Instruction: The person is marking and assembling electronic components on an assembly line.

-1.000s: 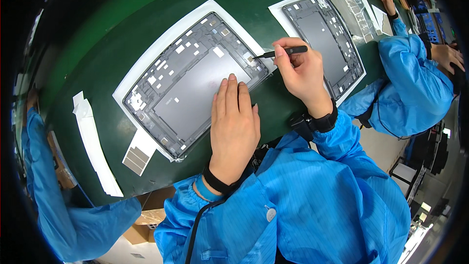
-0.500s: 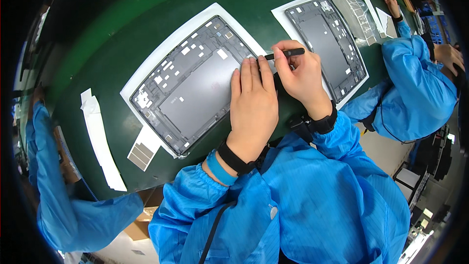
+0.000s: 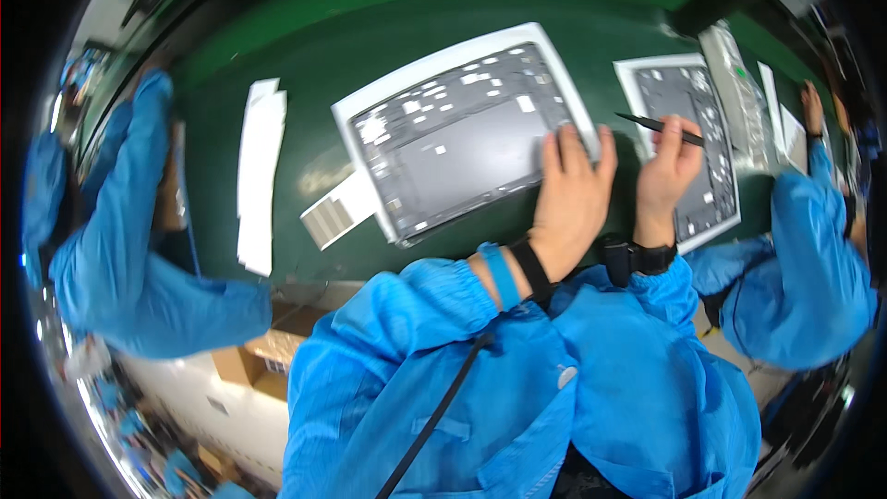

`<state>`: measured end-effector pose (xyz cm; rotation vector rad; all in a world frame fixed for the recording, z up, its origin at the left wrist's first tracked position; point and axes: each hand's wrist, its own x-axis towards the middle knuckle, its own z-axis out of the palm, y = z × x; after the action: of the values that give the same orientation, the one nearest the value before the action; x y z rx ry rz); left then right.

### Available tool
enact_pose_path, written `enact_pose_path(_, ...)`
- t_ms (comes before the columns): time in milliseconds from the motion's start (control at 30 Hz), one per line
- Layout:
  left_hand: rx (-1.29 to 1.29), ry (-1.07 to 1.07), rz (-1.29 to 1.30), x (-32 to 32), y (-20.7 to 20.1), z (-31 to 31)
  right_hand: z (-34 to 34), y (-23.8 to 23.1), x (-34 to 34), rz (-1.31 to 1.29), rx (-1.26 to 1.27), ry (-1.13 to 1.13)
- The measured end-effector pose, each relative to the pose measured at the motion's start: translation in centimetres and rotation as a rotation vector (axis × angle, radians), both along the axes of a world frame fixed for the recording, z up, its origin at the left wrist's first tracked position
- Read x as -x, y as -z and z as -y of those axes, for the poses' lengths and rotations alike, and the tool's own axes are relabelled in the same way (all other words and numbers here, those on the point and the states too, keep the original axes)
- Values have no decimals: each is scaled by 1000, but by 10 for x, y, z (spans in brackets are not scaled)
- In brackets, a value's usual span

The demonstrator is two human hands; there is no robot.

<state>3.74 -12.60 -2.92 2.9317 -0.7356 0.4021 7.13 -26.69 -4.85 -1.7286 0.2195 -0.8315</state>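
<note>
A dark grey tablet back housing [image 3: 462, 162], dotted with small white stickers, lies on a white sheet [image 3: 344, 115] in front of me. My left hand [image 3: 575, 199] rests on its right end with the fingers spread. Just to the right, my right hand [image 3: 672, 176] is raised and grips black tweezers [image 3: 661, 124] between thumb and fingers. Their tip points left, apart from the housing. A second similar housing [image 3: 688, 194] on white backing lies behind and beside my right hand, which covers part of it.
A strip sheet of grey-brown stickers [image 3: 328, 222] sits by the housing's left corner. Further left are long white paper strips [image 3: 261, 176] on the green table [image 3: 305, 65]. A clear plastic package [image 3: 736, 97] lies far right. Blue-sleeved people sit on my left [image 3: 139, 268] and right [image 3: 799, 268].
My right hand has lifted the tweezers away from the housing's right edge and moved right. My left hand stays on the housing. The view has swung, blurring slightly.
</note>
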Motion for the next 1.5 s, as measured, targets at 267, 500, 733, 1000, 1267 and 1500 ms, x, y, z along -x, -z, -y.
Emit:
enact_pose_path(267,137,-90,-193,-5,-11,-10,-25,-24,-12,34,359,-169)
enact_pose_path(500,249,-777,-113,9,-39,-178,-31,-34,-17,-613,730,-378)
enact_pose_path(733,172,-587,-184,-10,5,-220,-51,-26,-31,-606,968,-380)
enact_pose_path(1000,668,-435,-21,-53,-72,-194,-38,-31,-4,-366,578,-184)
enact_pose_path(1267,866,-295,-39,-313,-35,-280,-28,-61,38,-296,-54,-356)
enact_pose_path(1500,443,-277,103,-457,54,-425,21,-47,127,-359,11,150)
